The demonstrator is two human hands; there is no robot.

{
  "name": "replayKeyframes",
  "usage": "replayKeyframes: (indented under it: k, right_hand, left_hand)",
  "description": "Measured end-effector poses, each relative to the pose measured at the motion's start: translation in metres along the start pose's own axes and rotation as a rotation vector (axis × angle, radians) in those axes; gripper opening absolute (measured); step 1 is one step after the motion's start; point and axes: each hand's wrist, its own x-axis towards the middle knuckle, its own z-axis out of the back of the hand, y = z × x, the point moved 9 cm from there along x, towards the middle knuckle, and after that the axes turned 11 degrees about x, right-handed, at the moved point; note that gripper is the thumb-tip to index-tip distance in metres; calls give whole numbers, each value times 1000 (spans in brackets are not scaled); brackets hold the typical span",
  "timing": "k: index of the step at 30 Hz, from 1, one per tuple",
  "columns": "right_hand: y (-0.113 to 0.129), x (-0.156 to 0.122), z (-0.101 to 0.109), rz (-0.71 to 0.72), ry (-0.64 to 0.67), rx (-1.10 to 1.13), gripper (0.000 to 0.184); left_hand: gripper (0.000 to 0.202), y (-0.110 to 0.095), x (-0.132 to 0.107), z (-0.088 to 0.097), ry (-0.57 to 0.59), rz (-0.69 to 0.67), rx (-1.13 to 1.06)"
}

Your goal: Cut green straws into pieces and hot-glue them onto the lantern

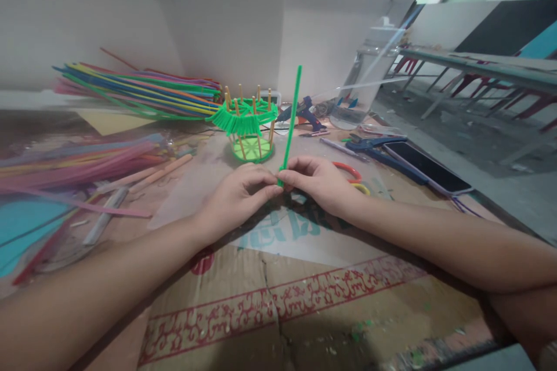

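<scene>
A long green straw [291, 117] stands nearly upright, leaning slightly right at the top. Its lower end is pinched between the fingertips of my left hand [237, 194] and my right hand [314, 181], which meet over a clear plastic sheet [191, 191] on flattened cardboard [278, 295]. Both hands have their fingers curled closed on the straw. Just behind them stands a small model [251, 123] with wooden sticks rising from a green round base and a fringe of cut green straw pieces around the top.
A bundle of coloured straws [139, 91] lies at the back left, more pink ones [73, 165] at the left. A blue glue gun [304, 112], scissors with red and yellow handles [350, 173], a phone [429, 167] and a clear jar [369, 84] are at the right.
</scene>
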Motion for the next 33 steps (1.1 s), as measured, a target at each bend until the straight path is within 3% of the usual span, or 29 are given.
replayKeyframes:
  k: [13,26,29,33]
  right_hand:
    - [6,-2,4,60,-53,-137,24]
    - [3,-1,6,24,-43,-85,26]
    - [5,-1,9,10,-64,-56,24]
    - [7,-3,7,-2,-74,-47,21]
  left_hand:
    - [19,2,1,-3,25,41,0]
    - [20,-1,3,-8,107,56,-27]
    - [15,5,3,-8,85,124,-41]
    - [25,10,3,-6,42,182,-27]
